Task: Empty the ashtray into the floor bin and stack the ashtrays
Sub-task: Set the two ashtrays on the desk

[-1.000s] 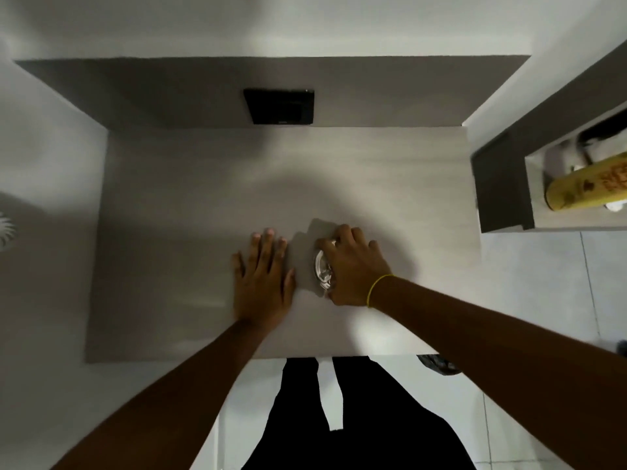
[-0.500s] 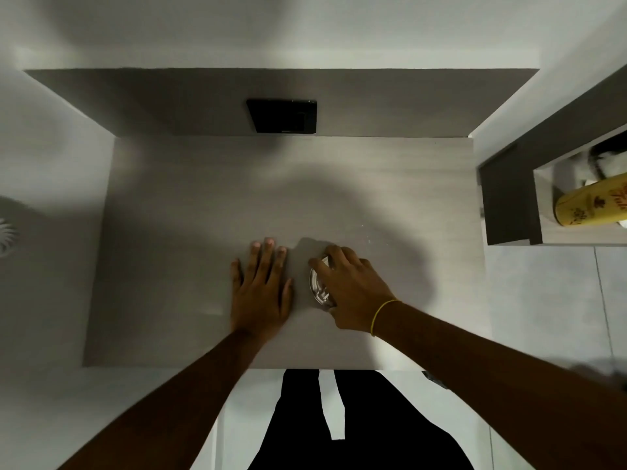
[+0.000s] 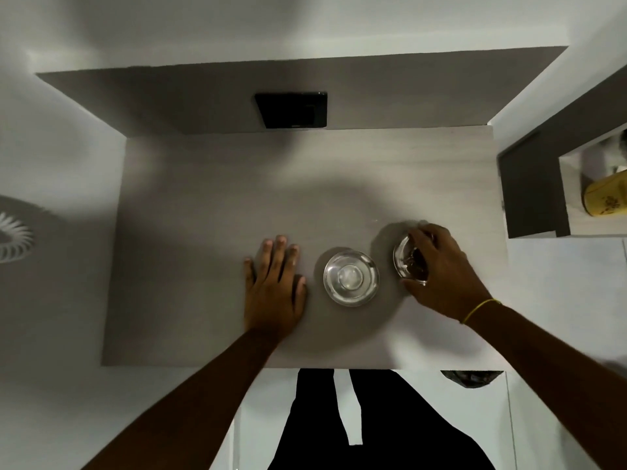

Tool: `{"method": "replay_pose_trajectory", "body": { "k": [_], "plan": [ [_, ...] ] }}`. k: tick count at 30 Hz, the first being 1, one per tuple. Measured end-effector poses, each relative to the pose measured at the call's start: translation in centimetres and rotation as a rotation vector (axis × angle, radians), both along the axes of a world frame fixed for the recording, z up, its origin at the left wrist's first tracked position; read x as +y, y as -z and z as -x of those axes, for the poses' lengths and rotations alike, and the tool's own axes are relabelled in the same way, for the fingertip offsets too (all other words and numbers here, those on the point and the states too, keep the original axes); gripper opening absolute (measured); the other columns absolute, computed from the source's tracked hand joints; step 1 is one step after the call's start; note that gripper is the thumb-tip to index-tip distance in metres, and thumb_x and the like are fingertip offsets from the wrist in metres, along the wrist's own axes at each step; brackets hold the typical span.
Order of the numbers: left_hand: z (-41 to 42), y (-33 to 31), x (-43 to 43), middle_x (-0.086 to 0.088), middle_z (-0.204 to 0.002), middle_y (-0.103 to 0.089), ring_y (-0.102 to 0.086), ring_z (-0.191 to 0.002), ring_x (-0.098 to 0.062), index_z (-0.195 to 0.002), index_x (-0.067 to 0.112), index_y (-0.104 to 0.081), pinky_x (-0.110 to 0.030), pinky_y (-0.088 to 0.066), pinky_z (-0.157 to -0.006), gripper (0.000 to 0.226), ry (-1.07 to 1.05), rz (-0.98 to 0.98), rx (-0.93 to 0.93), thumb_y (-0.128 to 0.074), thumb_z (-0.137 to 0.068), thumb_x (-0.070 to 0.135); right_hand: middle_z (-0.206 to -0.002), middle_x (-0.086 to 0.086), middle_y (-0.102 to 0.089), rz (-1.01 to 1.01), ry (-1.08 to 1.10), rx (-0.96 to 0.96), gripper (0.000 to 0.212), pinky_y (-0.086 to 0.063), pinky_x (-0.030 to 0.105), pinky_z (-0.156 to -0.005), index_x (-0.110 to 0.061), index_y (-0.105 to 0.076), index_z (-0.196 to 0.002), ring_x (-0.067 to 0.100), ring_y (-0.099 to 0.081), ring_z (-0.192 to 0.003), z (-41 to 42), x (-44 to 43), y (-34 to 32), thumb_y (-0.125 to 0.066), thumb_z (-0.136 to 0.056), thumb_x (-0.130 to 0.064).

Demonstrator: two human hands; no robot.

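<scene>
A round clear glass ashtray rests on the grey table, with nothing in it that I can see. To its right, my right hand grips a second glass ashtray from above; dark ash or butts show inside it. That ashtray is partly hidden under my fingers, and I cannot tell whether it touches the table. My left hand lies flat and open on the table, just left of the bare ashtray, holding nothing.
A black square panel is set in the back board behind the table. A shelf unit at the right holds a yellow can. A dark bin rim peeks out below the table's front right edge.
My right hand has carried one ashtray off to the right, uncovering a second ashtray where it was. The left hand has stayed flat on the table.
</scene>
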State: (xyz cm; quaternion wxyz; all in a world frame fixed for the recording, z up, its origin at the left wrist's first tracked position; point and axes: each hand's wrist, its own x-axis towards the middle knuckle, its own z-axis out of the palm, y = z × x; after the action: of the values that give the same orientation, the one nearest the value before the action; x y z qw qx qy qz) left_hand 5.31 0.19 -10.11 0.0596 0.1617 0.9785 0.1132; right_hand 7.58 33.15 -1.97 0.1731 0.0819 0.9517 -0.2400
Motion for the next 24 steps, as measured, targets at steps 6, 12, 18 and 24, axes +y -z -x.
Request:
{"method": "replay_pose_trajectory", "body": {
  "k": [6,12,18,24],
  "plan": [
    [0.0,-0.2,0.2,-0.012,-0.18,-0.028,-0.017,-0.169,-0.032,-0.167,0.016,-0.039,-0.068,-0.018,-0.131,0.065,-0.003,0.023,-0.001,-0.039,-0.108,0.042,-0.168,0.02,-0.032,-0.076,-0.041,0.07,0.098,-0.043,0.062,-0.117,-0.004,-0.037,-0.163,0.041,-0.035,-0.155,-0.5,-0.5,2.0,-0.085,-0.082,-0.029],
    [0.0,-0.2,0.1,-0.011,-0.179,-0.031,-0.021,-0.168,-0.033,-0.166,0.017,-0.041,-0.068,-0.021,-0.129,0.065,-0.009,0.021,0.031,-0.044,-0.106,0.04,-0.162,0.012,-0.042,-0.063,0.17,0.305,0.071,-0.045,0.053,-0.112,-0.017,-0.049,-0.153,0.039,-0.042,-0.149,-2.4,-3.5,1.2,-0.07,-0.089,-0.04],
    [0.0,0.1,-0.1,-0.011,-0.181,-0.026,-0.016,-0.169,-0.033,-0.169,0.017,-0.036,-0.07,-0.019,-0.13,0.066,0.011,0.041,0.028,-0.041,-0.108,0.042,-0.119,0.009,-0.065,0.229,0.595,0.156,0.032,-0.056,0.042,-0.086,-0.019,-0.067,-0.119,0.033,-0.069,-0.101,-3.0,-11.3,1.6,-0.072,-0.087,-0.016],
    [-0.2,-0.3,0.0,-0.015,-0.182,-0.018,-0.012,-0.169,-0.037,-0.171,0.016,-0.03,-0.074,-0.019,-0.128,0.068,0.065,0.095,-0.004,-0.037,-0.108,0.044,-0.092,-0.001,-0.078,0.402,0.696,0.193,0.03,-0.057,0.03,-0.079,-0.018,-0.075,-0.101,0.021,-0.074,-0.089,-3.0,-11.6,1.2,-0.069,-0.079,0.001]
  ]
}}
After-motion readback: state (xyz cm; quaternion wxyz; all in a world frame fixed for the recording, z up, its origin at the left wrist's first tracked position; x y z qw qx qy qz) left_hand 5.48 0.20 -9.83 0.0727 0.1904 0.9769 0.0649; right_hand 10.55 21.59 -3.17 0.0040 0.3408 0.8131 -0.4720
